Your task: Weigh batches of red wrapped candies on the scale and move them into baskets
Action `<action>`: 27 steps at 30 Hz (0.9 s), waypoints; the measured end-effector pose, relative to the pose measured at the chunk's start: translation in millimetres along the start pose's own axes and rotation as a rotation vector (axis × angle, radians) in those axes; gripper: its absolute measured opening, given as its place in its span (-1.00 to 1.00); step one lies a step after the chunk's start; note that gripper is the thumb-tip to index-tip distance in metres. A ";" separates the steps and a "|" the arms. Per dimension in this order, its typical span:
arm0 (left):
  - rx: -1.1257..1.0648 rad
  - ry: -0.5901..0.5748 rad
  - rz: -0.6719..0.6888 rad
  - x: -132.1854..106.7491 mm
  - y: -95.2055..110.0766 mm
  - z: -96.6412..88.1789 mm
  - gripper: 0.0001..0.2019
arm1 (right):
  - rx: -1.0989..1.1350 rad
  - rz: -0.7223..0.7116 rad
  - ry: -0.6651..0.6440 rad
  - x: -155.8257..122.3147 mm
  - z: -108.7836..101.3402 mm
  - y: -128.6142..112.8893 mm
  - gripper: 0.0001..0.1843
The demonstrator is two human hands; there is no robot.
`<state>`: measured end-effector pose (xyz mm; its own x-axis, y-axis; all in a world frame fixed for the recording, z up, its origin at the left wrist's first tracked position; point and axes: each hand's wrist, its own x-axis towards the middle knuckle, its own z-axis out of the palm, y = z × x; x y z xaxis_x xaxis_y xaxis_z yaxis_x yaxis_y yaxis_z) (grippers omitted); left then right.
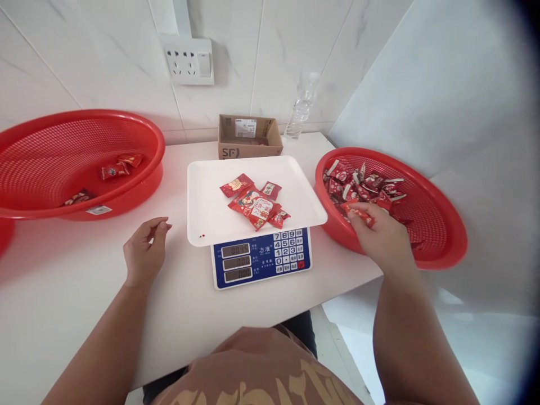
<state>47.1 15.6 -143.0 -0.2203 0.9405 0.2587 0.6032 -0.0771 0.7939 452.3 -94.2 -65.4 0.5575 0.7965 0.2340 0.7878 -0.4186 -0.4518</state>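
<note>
A digital scale (261, 257) with a white tray (211, 208) stands in the middle of the table, with several red snack packets (255, 202) lying on the tray. My right hand (382, 236) reaches into the red basket (439, 247) on the right, its fingers closed on a red packet (358, 214) from the pile of packets (367, 185) there. My left hand (143, 250) rests on the table left of the scale, fingers loosely curled, holding nothing I can see.
A large red basket (139, 174) at the left holds a few packets (116, 167). A small cardboard box (248, 138) and a clear plastic bottle (301, 107) stand by the tiled wall, under a wall socket (189, 61). The table edge runs close to my body.
</note>
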 end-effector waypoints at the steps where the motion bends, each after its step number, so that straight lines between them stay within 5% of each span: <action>1: 0.005 -0.003 -0.002 0.1 0.4 0.1 -0.73 | 0.005 -0.011 0.012 0.2 0.8 1.4 -0.65; 7: 0.012 -0.013 -0.023 0.4 0.9 0.1 -0.71 | 0.021 -0.073 0.095 -3.1 1.5 2.7 -0.67; 12: 0.018 -0.031 -0.038 0.3 3.2 -1.0 -0.71 | 0.140 -0.266 0.259 -7.5 2.2 -21.9 -0.68; 20: 0.026 -0.040 -0.041 -0.2 3.8 -3.0 -0.70 | 0.235 -0.611 -0.147 -4.5 28.5 -69.1 -0.63; 23: 0.024 -0.040 -0.030 0.5 2.3 -3.2 -0.69 | 0.261 -0.594 -0.070 -5.4 22.2 -67.1 -0.62; 27: 0.027 -0.052 -0.017 1.2 2.9 -2.9 -0.70 | 0.225 -0.367 0.115 -4.3 4.4 -45.3 -0.62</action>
<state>46.4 15.5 -138.7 -0.1912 0.9574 0.2162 0.6206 -0.0528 0.7823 413.1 -76.7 -49.8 0.2873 0.8156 0.5023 0.8695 -0.0021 -0.4940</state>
